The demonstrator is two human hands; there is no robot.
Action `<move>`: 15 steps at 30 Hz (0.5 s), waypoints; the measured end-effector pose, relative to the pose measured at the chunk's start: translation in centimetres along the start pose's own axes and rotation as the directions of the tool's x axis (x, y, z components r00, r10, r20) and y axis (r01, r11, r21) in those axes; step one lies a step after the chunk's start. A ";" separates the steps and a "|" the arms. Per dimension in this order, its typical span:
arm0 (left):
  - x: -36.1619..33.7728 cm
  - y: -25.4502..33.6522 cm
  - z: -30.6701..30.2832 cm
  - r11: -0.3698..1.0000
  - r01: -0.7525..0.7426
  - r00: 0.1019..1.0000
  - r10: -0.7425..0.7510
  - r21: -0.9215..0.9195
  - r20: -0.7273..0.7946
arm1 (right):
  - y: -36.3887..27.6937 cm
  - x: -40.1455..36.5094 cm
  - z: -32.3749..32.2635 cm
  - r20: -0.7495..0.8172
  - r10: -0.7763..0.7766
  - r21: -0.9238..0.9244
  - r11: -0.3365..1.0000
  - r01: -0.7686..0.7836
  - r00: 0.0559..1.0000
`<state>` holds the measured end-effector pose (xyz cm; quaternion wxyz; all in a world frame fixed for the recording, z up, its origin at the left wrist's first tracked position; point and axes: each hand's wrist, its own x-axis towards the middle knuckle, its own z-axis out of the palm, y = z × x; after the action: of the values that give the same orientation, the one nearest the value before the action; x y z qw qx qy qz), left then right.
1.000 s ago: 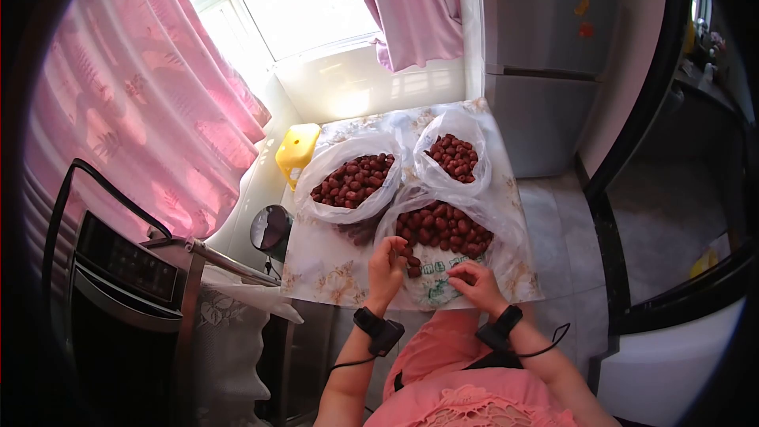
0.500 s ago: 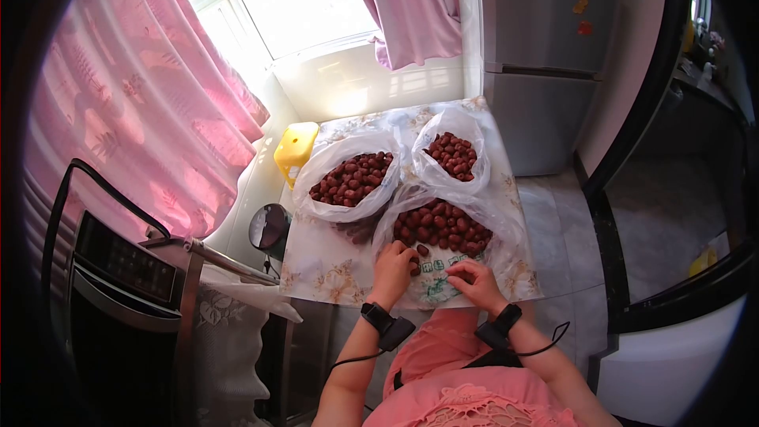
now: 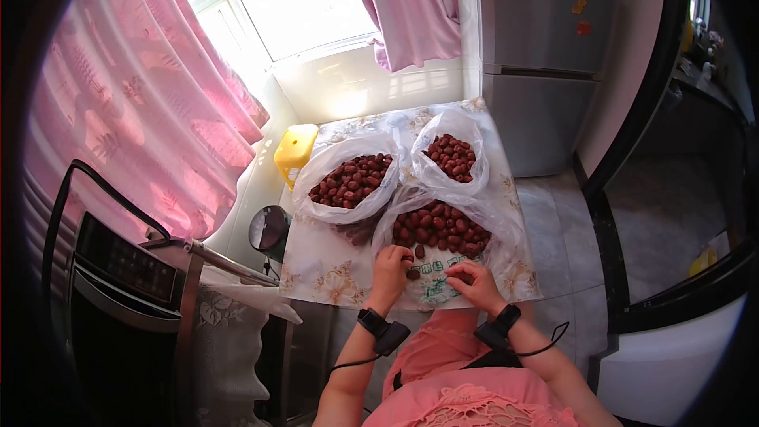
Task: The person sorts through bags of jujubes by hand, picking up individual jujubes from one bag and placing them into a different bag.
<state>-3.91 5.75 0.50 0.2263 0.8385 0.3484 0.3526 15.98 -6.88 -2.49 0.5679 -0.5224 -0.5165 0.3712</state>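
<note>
Three clear plastic bags of wrinkled red dates stand opened on the table. My left hand [image 3: 389,275] is at the front edge of the nearest bag [image 3: 510,231], fingers curled, with a red date [image 3: 408,258] at its fingertips. Just below them lies another date [image 3: 413,273], and one more single date [image 3: 420,252] rests by the pile [image 3: 439,226]. Opposite, my right hand [image 3: 477,285] hovers over the bag's green-printed front part. Its thumb and fingers are pinched together; whatever is between them is too small to make out.
Behind are the left bag [image 3: 314,204] and the right bag [image 3: 480,178], both holding dates. A flowered cloth [image 3: 328,273] covers the table. A yellow stool [image 3: 296,145] stands at the far left corner, an oven [image 3: 118,292] at left, a fridge [image 3: 538,119] beyond.
My left hand has shifted slightly left and its fingers have lifted a little, uncovering the date below. The loose date by the pile has moved slightly. My right hand stays nearly still.
</note>
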 end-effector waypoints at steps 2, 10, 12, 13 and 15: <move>0.0 0.1 -0.1 0.999 0.016 1.000 -0.016 -0.033 -0.022 | -0.1 0.0 0.0 0.005 0.010 0.000 1.000 -0.010 1.000; 0.0 2.0 -0.5 0.996 0.048 0.992 -0.057 -0.079 -0.113 | -0.1 0.0 0.0 0.005 0.017 0.003 1.000 -0.017 1.000; -0.4 1.9 -0.6 0.999 0.032 0.996 -0.034 -0.032 -0.082 | -0.1 0.0 0.0 0.006 0.018 0.005 1.000 -0.018 1.000; -0.6 1.9 -0.7 1.000 0.014 0.999 -0.013 0.016 -0.052 | -0.2 0.0 0.0 0.007 0.018 0.007 1.000 -0.018 1.000; -1.1 1.9 -1.1 0.995 -0.023 0.999 0.020 0.095 0.030 | -0.4 0.0 0.0 0.006 0.021 -0.002 1.000 -0.021 1.000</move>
<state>-4.51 3.82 1.89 0.1872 0.8570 0.3525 0.3260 15.97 -6.98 -2.10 0.5620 -0.5271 -0.5130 0.3783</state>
